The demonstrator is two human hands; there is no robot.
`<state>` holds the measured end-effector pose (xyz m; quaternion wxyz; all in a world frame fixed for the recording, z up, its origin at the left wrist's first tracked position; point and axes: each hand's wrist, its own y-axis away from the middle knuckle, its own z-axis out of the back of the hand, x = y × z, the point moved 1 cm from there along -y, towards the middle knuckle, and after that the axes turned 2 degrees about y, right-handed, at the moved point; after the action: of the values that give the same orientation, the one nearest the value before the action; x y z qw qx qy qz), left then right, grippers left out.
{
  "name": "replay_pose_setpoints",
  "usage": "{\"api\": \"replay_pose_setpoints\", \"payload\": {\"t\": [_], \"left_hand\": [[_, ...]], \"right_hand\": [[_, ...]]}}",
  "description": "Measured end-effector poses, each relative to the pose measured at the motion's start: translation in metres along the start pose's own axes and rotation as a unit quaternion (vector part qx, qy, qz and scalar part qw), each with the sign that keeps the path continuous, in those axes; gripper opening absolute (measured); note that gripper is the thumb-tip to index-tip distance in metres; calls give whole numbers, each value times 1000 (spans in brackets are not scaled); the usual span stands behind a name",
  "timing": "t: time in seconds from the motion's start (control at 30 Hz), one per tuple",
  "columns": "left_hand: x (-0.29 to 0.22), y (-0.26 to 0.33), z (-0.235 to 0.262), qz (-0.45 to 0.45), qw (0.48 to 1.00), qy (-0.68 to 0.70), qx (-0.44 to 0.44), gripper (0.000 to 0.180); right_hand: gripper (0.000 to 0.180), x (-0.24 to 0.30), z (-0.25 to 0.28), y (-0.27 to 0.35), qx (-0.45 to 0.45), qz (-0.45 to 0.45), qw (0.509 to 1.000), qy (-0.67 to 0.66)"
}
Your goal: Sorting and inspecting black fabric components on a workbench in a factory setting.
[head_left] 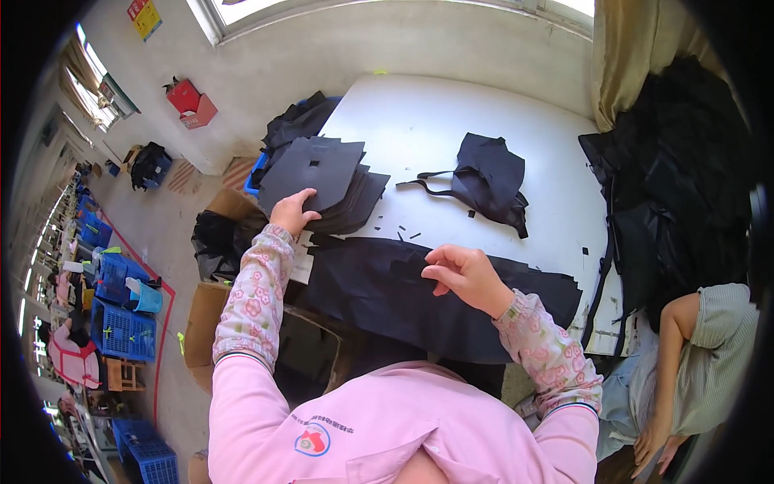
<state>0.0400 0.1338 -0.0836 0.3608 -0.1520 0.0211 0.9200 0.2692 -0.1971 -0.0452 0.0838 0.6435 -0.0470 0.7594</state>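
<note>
A stack of flat black panels (322,173) lies at the table's left; the top one has a small square mark. My left hand (295,211) rests on the stack's near-left edge, thumb and fingers apart. Over the black fabric piece (387,294) along the near edge of the table hovers my right hand (468,276). Its fingers are curled with thumb and forefinger close together; whatever is between them is too small or hidden to tell. Farther off, a black sewn piece with straps (488,177) lies by itself on the white table (427,105).
Small black scraps (415,235) dot the tabletop. A big heap of black fabric (677,177) covers the right side. Another person (709,363) sits at the lower right. Cardboard boxes (205,339) stand left of the table, and blue crates (125,331) line the floor beyond.
</note>
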Motion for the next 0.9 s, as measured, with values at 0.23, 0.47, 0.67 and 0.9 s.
{"api": "replay_pose_setpoints", "payload": {"t": [0.23,0.47,0.67,0.9], "left_hand": [[37,-3,5,-73,984,130,-95,37],[-109,87,78,-103,921,341,-158,24],[-150,124,80,-207,934,289,-28,29],[-183,110,69,-294,877,366,99,49]], "right_hand": [[16,-10,-22,-20,-31,59,998,10],[14,5,5,-29,-222,148,961,78],[11,-1,10,-42,-233,165,958,29],[14,-16,11,-32,-119,208,970,-32]]}}
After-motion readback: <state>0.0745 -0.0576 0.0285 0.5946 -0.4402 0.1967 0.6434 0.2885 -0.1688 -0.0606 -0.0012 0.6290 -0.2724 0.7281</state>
